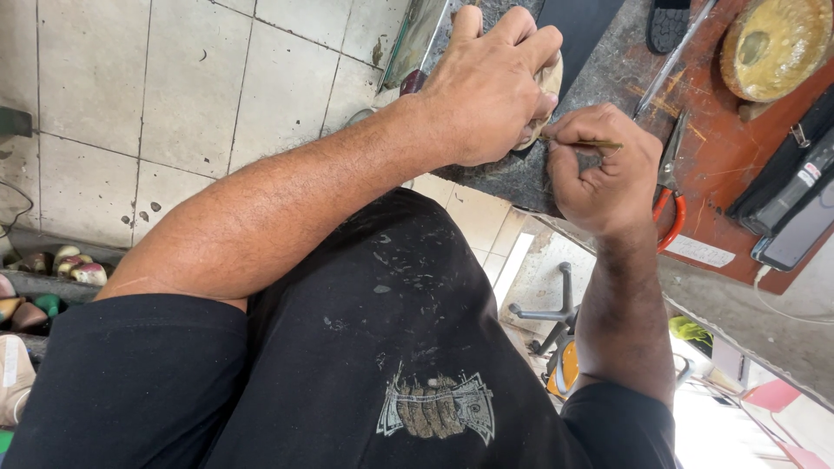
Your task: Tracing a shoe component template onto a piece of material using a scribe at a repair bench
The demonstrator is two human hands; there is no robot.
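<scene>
My left hand presses down over a pale rounded piece on the dark stone slab at the table edge; fingers curled over it, clamping it, so most of it is hidden. My right hand sits just right of it, fingers pinched shut on a thin metal tool. The tool's long axis runs roughly left-right, its tip pointing left at the lower right edge of the pale piece, touching or nearly so, can't tell. The right hand is nearer the working edge; the left covers the top. Just right of my right hand are orange-handled scissors on the red-brown table, with a long metal rod above and a round yellowish dish farther right. Dark flat devices lie at far right. Nothing sits between the tip and the piece.
</scene>
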